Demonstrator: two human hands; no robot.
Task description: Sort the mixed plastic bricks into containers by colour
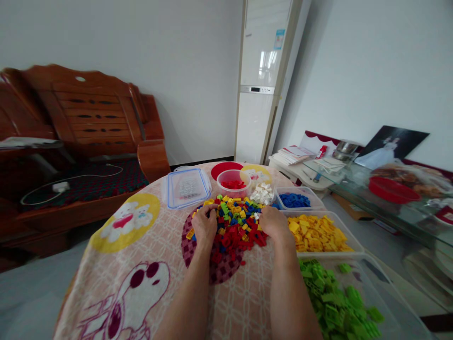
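A mixed heap of toy building bricks in red, yellow, blue, green and white lies on the cloth between my hands. My left hand is at the heap's left edge, fingers curled and thumb close to them; anything between them is too small to make out. On the right edge, my right hand is closed with its fingertips turned down toward the bricks, and its back hides what they hold. A white brick shows beside those fingertips. White bricks form a small separate pile behind the heap.
Around the heap stand a round tub of red bricks and boxes of blue bricks, yellow bricks and green bricks. A blue-rimmed lid lies back left. A glass table stands right, a wooden sofa left.
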